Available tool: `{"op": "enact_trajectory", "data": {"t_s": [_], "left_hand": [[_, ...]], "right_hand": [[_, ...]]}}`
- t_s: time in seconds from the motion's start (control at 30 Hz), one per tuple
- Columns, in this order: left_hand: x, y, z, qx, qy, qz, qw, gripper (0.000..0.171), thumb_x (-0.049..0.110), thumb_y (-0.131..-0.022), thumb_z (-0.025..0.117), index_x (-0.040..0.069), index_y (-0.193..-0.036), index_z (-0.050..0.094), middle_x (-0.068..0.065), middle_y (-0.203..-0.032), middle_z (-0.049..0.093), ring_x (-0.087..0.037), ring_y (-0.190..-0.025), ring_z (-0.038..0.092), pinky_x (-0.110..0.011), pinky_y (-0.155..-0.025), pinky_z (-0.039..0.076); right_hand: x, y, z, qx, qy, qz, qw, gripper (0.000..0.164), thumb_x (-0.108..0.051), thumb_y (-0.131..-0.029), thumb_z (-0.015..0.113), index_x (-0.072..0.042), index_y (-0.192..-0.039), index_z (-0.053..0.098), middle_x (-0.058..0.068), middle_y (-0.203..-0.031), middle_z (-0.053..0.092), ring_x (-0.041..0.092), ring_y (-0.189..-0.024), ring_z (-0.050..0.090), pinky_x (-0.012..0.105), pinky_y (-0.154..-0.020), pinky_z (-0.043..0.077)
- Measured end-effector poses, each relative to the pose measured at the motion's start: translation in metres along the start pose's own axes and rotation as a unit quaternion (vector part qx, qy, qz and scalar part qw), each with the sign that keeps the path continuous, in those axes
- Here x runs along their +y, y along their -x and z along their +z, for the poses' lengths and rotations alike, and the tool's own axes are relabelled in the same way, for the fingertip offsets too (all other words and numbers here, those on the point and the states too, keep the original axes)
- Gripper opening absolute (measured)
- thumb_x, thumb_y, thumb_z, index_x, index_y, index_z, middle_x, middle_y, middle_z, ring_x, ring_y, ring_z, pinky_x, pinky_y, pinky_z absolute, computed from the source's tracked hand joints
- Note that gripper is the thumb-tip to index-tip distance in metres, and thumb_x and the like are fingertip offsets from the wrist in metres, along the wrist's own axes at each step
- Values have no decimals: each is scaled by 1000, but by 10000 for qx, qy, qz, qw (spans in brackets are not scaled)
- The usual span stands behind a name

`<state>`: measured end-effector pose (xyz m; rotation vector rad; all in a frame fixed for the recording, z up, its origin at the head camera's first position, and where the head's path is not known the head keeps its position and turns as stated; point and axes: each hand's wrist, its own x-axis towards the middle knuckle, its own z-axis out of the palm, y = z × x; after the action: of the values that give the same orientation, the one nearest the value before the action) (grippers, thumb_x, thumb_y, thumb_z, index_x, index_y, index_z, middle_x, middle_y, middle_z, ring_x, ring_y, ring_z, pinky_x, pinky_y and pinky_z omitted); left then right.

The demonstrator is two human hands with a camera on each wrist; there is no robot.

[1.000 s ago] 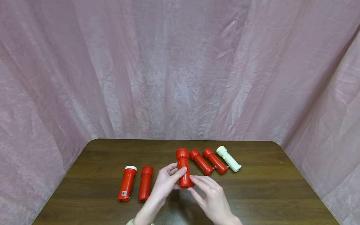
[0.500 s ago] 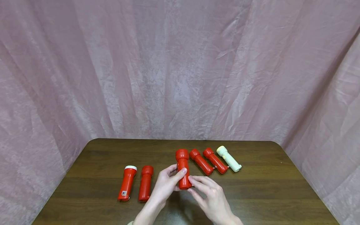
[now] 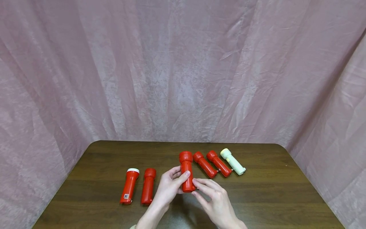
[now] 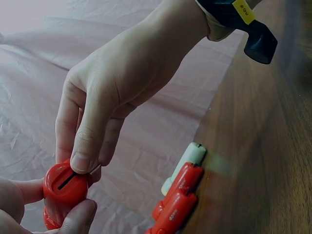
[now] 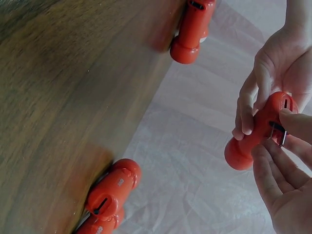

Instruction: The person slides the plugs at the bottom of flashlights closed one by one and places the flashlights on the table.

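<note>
In the head view my left hand (image 3: 169, 187) grips a red flashlight (image 3: 186, 162) round its body, thumb across the side facing me, its wide head pointing away. My right hand (image 3: 215, 201) is at its near end, thumb and fingertips pinching at the right edge. The right wrist view shows metal plug prongs (image 5: 283, 138) standing out from the side of the flashlight (image 5: 258, 127), between the right hand's fingertips. A dark slot shows in the flashlight's end (image 4: 63, 181) in the left wrist view, right thumb beside it. The flashlight is held above the table.
On the wooden table (image 3: 271, 184), a white-rimmed red flashlight (image 3: 129, 187) and a plain red flashlight (image 3: 148, 187) lie left. To the right are two red flashlights (image 3: 205, 165) and a pale green flashlight (image 3: 233, 162), side by side. Pink curtains (image 3: 183, 70) hang round the table.
The held flashlight has tipped a little and shifted slightly, the right fingertips moving with it. Both hands keep their hold; the flashlights on the table have not moved.
</note>
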<state>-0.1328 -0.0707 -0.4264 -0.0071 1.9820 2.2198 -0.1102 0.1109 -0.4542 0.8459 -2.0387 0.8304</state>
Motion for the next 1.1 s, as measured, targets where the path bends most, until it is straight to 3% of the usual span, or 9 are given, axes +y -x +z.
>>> {"op": "enact_trajectory", "data": {"t_s": [0.2, 0.43, 0.6, 0.97, 1.1], "left_hand": [[0, 1, 0, -15, -33, 4, 10000, 60, 21, -102, 68, -13, -147, 49, -23, -127, 68, -11, -86, 72, -26, -67, 64], [2, 4, 1, -82, -68, 77, 9999, 60, 20, -103, 66, -15, -148, 46, -27, -132, 65, -13, -90, 73, -29, -69, 66], [3, 5, 1, -86, -92, 130, 9998, 61, 20, -104, 65, -15, -149, 45, -29, -133, 64, -14, -92, 74, -30, -70, 66], [2, 7, 3, -86, -70, 162, 9998, 61, 23, -105, 65, -14, -149, 46, -27, -130, 65, -13, -91, 74, -28, -70, 66], [2, 8, 3, -90, -92, 167, 9998, 60, 23, -104, 65, -14, -149, 47, -26, -128, 66, -12, -90, 74, -27, -69, 65]], "right_hand": [[0, 0, 0, 3, -44, -6, 10000, 30, -19, -89, 85, -7, -115, 81, 7, -108, 83, 21, -93, 79, 18, -92, 59], [-1, 0, 1, 34, -104, 27, 9999, 29, -23, -93, 81, -6, -116, 81, 7, -108, 83, 21, -94, 80, 18, -93, 59], [-1, -1, 1, 72, -93, 1, 9999, 30, -19, -88, 85, -6, -115, 81, 8, -107, 83, 21, -93, 80, 19, -93, 59], [-2, -3, 0, 80, -51, 20, 10000, 27, -24, -93, 81, -7, -114, 81, 7, -106, 83, 20, -92, 79, 19, -91, 60], [-3, -2, 0, 52, -31, 93, 9999, 30, -33, -98, 73, -8, -113, 82, 6, -106, 83, 19, -91, 79, 18, -90, 60]]}}
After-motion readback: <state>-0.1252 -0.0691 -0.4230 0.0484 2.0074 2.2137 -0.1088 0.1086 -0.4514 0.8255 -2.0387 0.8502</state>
